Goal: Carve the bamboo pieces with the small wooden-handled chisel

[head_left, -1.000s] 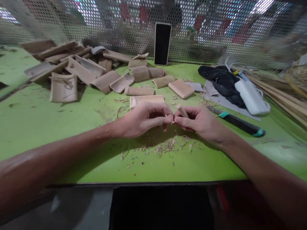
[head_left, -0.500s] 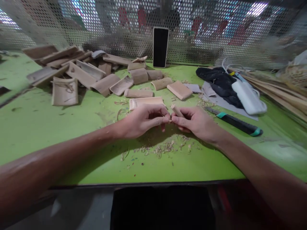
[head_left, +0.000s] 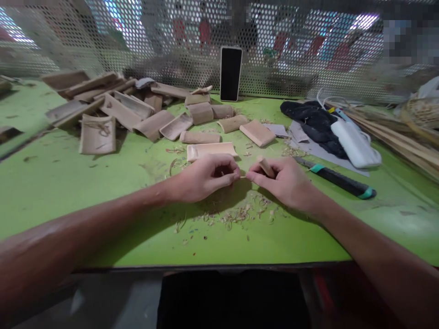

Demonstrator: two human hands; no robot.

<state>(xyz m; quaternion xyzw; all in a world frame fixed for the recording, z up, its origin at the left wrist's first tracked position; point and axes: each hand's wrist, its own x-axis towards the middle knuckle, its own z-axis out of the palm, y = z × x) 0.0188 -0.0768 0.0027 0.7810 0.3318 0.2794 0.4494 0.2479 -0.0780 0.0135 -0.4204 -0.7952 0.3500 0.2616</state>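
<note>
Between my two hands runs a thin pale bamboo sliver [head_left: 243,177], pinched at each end. My left hand [head_left: 209,179] is closed on its left end with thumb and forefinger. My right hand [head_left: 288,183] pinches the right end, and a short round wooden stick [head_left: 265,166], perhaps a tool handle, is tucked in the same hand and points up. Just behind my left hand lies a pale curved bamboo piece [head_left: 211,150]. Curly shavings [head_left: 236,216] are scattered on the green table [head_left: 137,246] below my hands.
A black-handled knife [head_left: 343,181] lies right of my right hand. Behind it are a white power bank-like block [head_left: 356,144] and a black glove or cloth [head_left: 310,119]. Bamboo pieces [head_left: 123,109] pile up at back left. A phone [head_left: 230,74] leans on the perforated metal screen [head_left: 164,59].
My hands have drawn slightly apart, so more of the sliver shows between them. The stick in my right hand has moved a little right and down. The whole view has shifted slightly.
</note>
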